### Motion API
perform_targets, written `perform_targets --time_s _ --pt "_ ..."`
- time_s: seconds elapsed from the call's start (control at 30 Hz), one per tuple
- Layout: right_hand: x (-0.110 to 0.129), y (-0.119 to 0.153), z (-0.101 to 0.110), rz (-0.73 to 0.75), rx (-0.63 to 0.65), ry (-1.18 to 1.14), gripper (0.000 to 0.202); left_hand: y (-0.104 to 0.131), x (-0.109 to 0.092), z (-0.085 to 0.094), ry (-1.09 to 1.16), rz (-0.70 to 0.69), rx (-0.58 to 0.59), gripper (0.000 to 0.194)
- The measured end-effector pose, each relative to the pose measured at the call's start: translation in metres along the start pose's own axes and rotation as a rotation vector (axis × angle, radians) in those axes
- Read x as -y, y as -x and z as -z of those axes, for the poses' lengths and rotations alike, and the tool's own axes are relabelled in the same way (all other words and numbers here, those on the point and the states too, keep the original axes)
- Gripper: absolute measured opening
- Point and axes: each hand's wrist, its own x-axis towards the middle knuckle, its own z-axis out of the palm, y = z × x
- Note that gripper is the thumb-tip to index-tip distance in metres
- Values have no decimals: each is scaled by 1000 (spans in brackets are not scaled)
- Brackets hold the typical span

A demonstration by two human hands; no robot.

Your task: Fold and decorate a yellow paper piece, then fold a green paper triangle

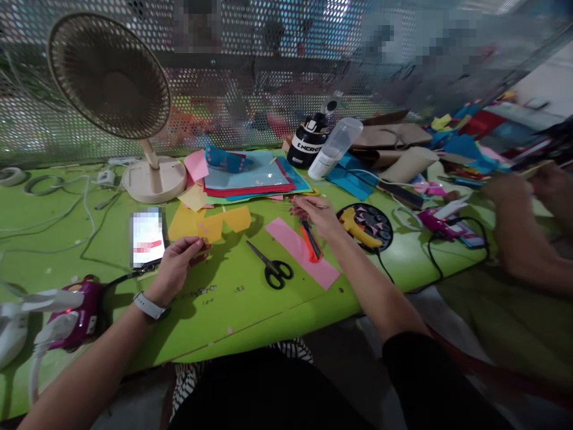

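My left hand [178, 261], with a watch on its wrist, pinches the near edge of a folded yellow paper strip [235, 220] that has small pink dots. My right hand [316, 216] is closed around a thin, slim tool [321, 206] resembling tweezers; its tip is too small to make out. Just below the right hand, an orange-and-black utility knife [311, 242] lies across a pink paper strip [286, 239]. Black-handled scissors [275, 272] rest between my hands. A yellow glue gun [360, 230] sits on a round black tray [380, 224] holding pink scraps.
A phone [147, 239] and a beige fan [154, 179] stand on the left, near a purple power strip [80, 313]. Stacked colored sheets [250, 173], a black bottle [307, 143] and a clear bottle [335, 149] are behind. Another person's arm [514, 233] works at right beside cables.
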Motion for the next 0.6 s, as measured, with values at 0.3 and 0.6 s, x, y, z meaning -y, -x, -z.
perform_targets --time_s 0.3,0.6 --pt "-13 6 -3 93 77 76 41 0 1 2 -3 2 31 29" --pt "-20 5 -1 214 -59 384 44 1 1 1 9 6 24 27"
